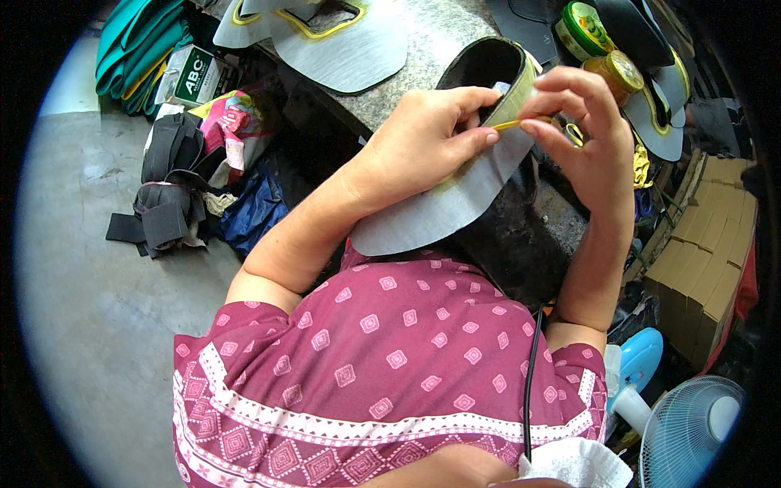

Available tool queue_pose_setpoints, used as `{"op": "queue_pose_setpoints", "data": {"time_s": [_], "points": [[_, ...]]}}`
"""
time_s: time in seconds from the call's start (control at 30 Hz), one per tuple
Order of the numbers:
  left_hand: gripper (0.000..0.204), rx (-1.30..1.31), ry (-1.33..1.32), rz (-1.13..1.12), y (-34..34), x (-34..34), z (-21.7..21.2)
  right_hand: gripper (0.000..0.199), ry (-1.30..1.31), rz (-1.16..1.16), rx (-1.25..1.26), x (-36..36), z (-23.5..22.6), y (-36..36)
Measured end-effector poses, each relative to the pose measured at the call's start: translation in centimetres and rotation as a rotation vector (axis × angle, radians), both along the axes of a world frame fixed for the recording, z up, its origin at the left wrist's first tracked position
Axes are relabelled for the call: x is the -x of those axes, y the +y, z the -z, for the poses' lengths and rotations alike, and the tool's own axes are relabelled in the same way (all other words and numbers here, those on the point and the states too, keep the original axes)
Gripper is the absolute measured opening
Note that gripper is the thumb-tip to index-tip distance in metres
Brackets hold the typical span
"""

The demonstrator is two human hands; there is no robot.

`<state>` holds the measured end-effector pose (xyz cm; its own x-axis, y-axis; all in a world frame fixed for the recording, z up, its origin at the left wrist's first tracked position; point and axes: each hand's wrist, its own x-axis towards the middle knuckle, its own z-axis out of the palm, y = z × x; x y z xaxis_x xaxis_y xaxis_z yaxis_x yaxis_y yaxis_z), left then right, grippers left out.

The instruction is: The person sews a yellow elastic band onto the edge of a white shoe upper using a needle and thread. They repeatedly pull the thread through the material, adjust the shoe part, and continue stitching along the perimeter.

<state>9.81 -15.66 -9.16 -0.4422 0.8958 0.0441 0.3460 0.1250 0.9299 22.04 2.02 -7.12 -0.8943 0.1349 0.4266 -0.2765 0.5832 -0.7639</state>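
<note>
A grey sheet piece (443,213) with a curved, dark-lined band (482,58) rising from it lies tilted at the table edge in front of me. My left hand (419,142) is closed on it, thumb and fingers pinching at the band's yellowish edge. Between my hands runs a thin yellow strip (508,125). Its right end goes to my right hand (590,118), where thumb and forefinger are closed on it and the other fingers curl above. My left fingers partly hide where the strip meets the band.
More grey pieces (342,53) with yellow-edged openings lie on the speckled tabletop (431,81). At right stand a green tub (582,31), an amber jar (614,75) and stacked cardboard (706,244). A fan (691,431) is lower right. Teal sheets (138,45) and dark strip bundles (172,150) sit left.
</note>
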Motion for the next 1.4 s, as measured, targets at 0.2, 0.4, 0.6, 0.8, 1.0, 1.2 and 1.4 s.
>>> {"op": "queue_pose_setpoints", "data": {"time_s": [0.2,0.4,0.6,0.8,1.0,1.2,1.4], "points": [[0.038,0.051,-0.148,0.082,-0.2,-0.3,-0.7,0.041,0.217,0.154,-0.074,1.0,1.2,0.5],[0.038,0.019,-0.136,0.067,0.2,-0.3,0.0,0.038,0.337,0.070,0.073,0.8,1.6,0.1],[0.036,-0.131,-0.106,0.011,0.5,-0.8,0.8,0.037,0.319,0.117,-0.011,1.4,2.2,0.4],[0.037,-0.135,-0.188,0.028,0.1,-0.9,0.6,0.033,0.344,0.174,-0.114,1.4,2.9,0.7],[0.040,-0.172,-0.300,0.065,0.2,-0.7,0.7,0.031,0.398,0.133,-0.152,1.8,2.9,0.6],[0.037,-0.193,-0.528,0.149,0.2,0.4,0.3,0.031,0.290,0.091,-0.134,1.7,2.8,-0.4],[0.021,-0.144,0.005,-0.117,0.4,0.8,0.3,0.049,0.158,0.024,0.162,1.5,2.1,-1.0]]}}
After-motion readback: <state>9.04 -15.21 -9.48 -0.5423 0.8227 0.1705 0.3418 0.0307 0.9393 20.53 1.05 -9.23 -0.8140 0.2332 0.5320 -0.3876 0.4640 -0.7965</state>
